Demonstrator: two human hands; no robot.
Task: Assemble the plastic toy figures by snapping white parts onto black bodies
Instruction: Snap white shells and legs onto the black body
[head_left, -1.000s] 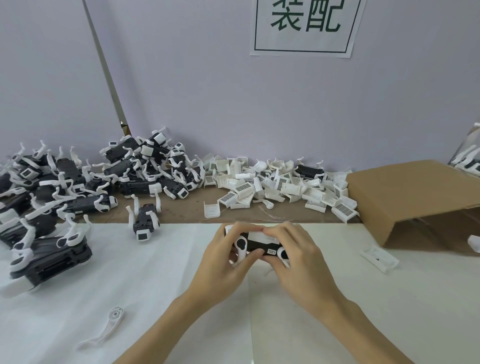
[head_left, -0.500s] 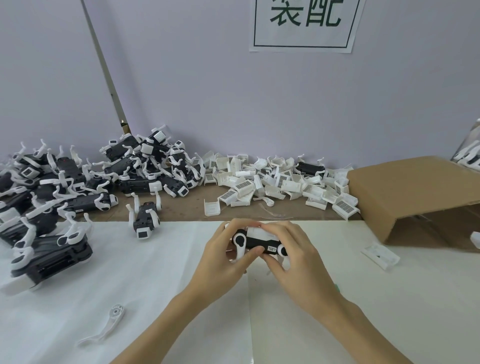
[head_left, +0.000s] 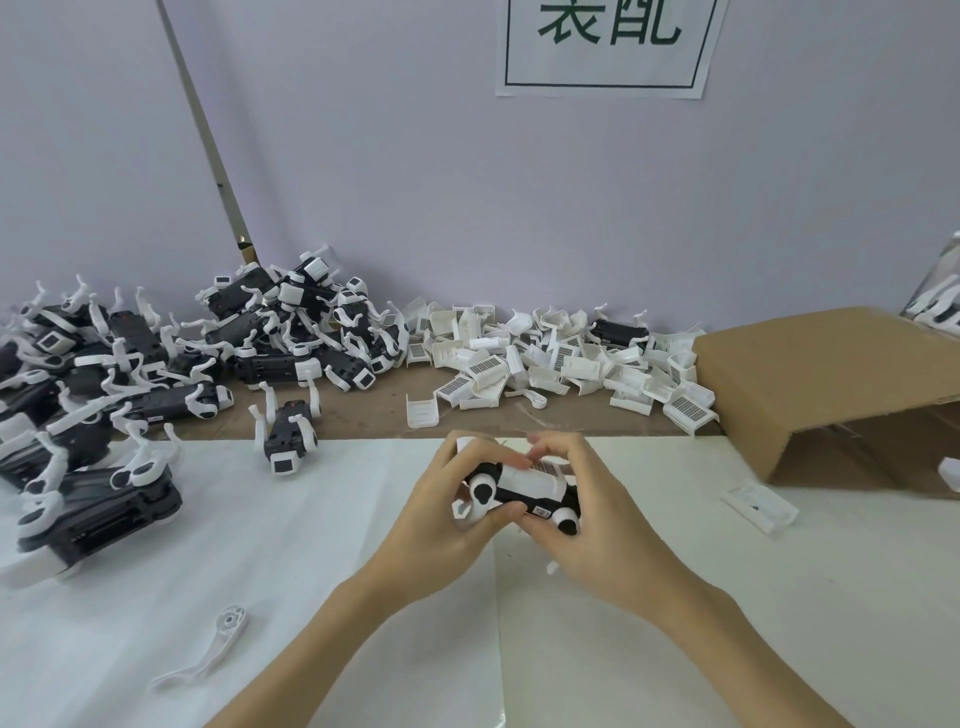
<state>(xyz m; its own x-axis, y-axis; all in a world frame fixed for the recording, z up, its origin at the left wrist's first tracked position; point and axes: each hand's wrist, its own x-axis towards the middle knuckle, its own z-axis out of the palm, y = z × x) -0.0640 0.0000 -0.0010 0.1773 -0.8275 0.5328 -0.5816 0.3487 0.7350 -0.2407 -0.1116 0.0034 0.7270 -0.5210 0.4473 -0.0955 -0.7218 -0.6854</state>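
Observation:
Both hands hold one toy figure (head_left: 524, 488) just above the white table, at centre. It has a black body with a white cover on top and white round-ended arms at each end. My left hand (head_left: 441, 525) grips its left end, thumb under the body. My right hand (head_left: 597, 514) grips the right end, with fingertips on the white cover. A heap of loose white parts (head_left: 561, 364) lies behind the hands. Finished black-and-white figures (head_left: 291, 332) are piled at the back left.
One finished figure (head_left: 283, 434) stands alone left of the hands. A loose white arm piece (head_left: 208, 654) lies near left. An open cardboard box (head_left: 831, 384) lies on its side at the right, with a white part (head_left: 761, 506) in front of it.
The figure has been turned in my hands, so its white cover faces up and more toward me. My right fingers have shifted onto the cover.

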